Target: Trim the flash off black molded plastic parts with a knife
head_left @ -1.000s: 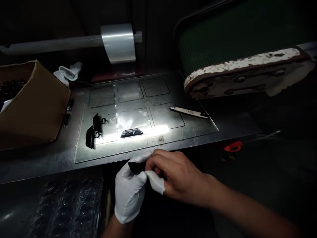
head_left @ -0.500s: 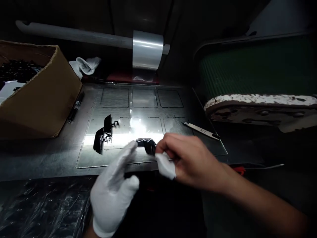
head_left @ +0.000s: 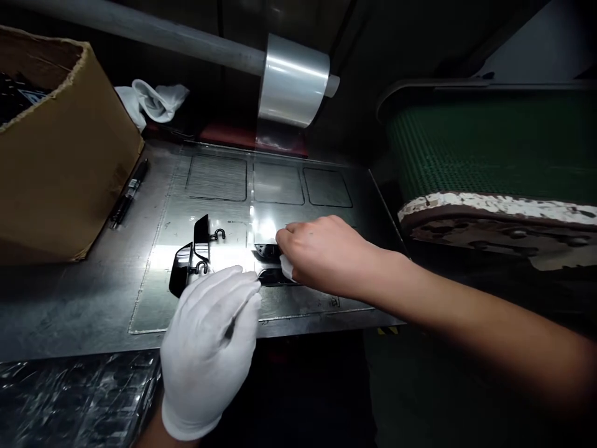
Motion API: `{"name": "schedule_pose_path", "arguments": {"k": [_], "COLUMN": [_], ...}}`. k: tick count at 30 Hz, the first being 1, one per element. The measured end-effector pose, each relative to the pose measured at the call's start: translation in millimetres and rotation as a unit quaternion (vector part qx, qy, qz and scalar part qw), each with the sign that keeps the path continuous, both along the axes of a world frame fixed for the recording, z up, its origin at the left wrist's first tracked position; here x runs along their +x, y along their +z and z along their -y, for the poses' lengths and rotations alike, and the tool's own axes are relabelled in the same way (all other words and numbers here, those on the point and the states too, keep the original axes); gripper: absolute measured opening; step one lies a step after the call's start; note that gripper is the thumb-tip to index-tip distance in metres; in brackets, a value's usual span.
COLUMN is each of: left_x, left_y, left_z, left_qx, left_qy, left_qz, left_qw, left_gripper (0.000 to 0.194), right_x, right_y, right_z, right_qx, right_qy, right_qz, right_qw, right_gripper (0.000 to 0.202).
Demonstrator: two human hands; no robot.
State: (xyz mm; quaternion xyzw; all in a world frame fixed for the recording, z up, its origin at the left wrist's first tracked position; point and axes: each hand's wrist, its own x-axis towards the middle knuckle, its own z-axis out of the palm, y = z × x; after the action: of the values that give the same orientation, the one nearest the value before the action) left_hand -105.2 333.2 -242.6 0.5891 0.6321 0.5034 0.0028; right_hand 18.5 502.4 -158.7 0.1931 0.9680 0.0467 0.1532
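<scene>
My left hand [head_left: 209, 348], in a white glove, has its fingertips together at the left end of a glossy black piece [head_left: 275, 277] lying on the clear sheet [head_left: 153, 311]. Above that piece, my bare right hand [head_left: 321, 249], with white cloth on a fingertip, is closed at the right end of a second black piece [head_left: 267, 250]. Its fingers hide that end. Left of them, two black pieces with hooks [head_left: 201, 239] [head_left: 181, 270] lie on the sheet.
A cardboard box [head_left: 65, 162] stands at the left, with pens [head_left: 129, 194] beside it. Behind are a film roll [head_left: 296, 81] and white gloves [head_left: 158, 99]. A green belt [head_left: 489, 143] is at the right, and plastic-wrapped trays [head_left: 84, 398] at the lower left.
My right hand has moved up over the sheet with the black piece. My left fingers have drawn together at the lower piece. The view has shifted, and my right arm now covers the knife.
</scene>
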Motion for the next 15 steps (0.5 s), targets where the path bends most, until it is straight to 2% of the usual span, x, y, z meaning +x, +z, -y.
{"name": "schedule_pose_path", "arguments": {"k": [7, 10, 12, 15], "left_x": [-1, -1, -1, -1], "left_y": [-0.2, -0.7, -0.5, -0.2], "left_z": [-1, 1, 2, 5], "left_qx": [-0.015, -0.012, -0.01, -0.021], "left_qy": [0.007, 0.009, 0.012, 0.027], "left_qz": [-0.006, -0.003, 0.006, 0.009], "left_qw": [1.0, 1.0, 1.0, 0.999], "left_gripper": [0.029, 0.029, 0.03, 0.03], "right_x": [-6, 0, 16, 63], "right_y": [-6.3, -4.2, -2.9, -8.5], "right_z": [-1, -2, -1, 8], "right_qx": [-0.041, -0.052, -0.069, -0.151], "right_qy": [-0.016, -0.027, -0.049, -0.098], "right_qz": [0.0, -0.015, -0.049, -0.136], "right_qw": [0.999, 0.998, 0.995, 0.974], "right_gripper": [0.014, 0.016, 0.013, 0.015]}}
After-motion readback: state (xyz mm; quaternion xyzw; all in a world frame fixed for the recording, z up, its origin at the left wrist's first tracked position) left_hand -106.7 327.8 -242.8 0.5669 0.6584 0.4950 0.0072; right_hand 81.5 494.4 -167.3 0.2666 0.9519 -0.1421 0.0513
